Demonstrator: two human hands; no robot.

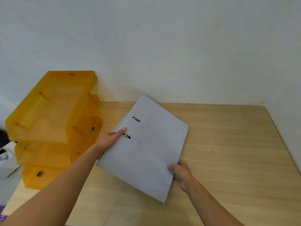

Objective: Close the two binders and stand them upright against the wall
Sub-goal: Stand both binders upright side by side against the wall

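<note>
One pale grey binder (146, 147) is closed and held tilted just above the wooden table (228, 144), its far corner near the wall (162, 46). Two metal slots show through its cover near the spine. My left hand (109, 141) grips the spine edge, thumb lying on the cover beside the lower slot. My right hand (180, 175) holds the near right edge, thumb on top and fingers underneath. I see no second binder in this view.
A stack of translucent orange letter trays (52, 121) stands on the table's left side against the wall, close to the binder's left edge. The table's right edge runs diagonally at the far right. Cables and clutter lie off the table at the far left.
</note>
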